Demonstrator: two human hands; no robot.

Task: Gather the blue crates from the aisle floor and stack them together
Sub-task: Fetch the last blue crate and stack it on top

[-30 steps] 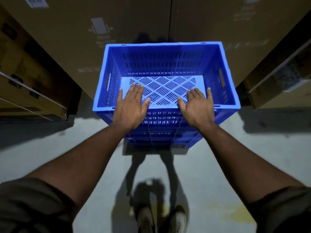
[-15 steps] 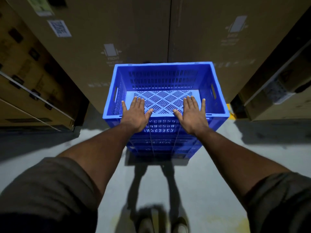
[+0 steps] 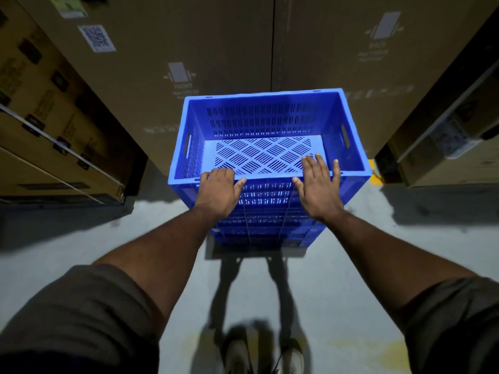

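My left hand [image 3: 217,191] has curled over the near rim of the top crate [image 3: 266,136], fingers hooked down inside the rim and thumb lying along the outer edge, so it now grips that rim. My right hand [image 3: 320,188] is flat and spread, palm resting on the same near rim with the fingers fanned over the opening and the thumb stretched out toward the left hand. Half a second ago both hands lay flat and open on that rim; only the left has closed since.

The top crate sits nested on a stack of blue crates [image 3: 264,225], whose ribbed near walls show below the rim between my wrists. The stack stands on the grey floor [image 3: 67,260], and its shadow falls toward me. My shoes [image 3: 266,356] are at the bottom, near side of the stack, blurred.

Beyond the crate, tall cardboard boxes [image 3: 189,49] rise just behind its far wall; I cannot tell if they touch. More cartons [image 3: 46,136] stand to the left of the crate and a shelf of boxes [image 3: 453,141] to its right. The crate now looks further from me than before, with more floor showing in front of the stack.
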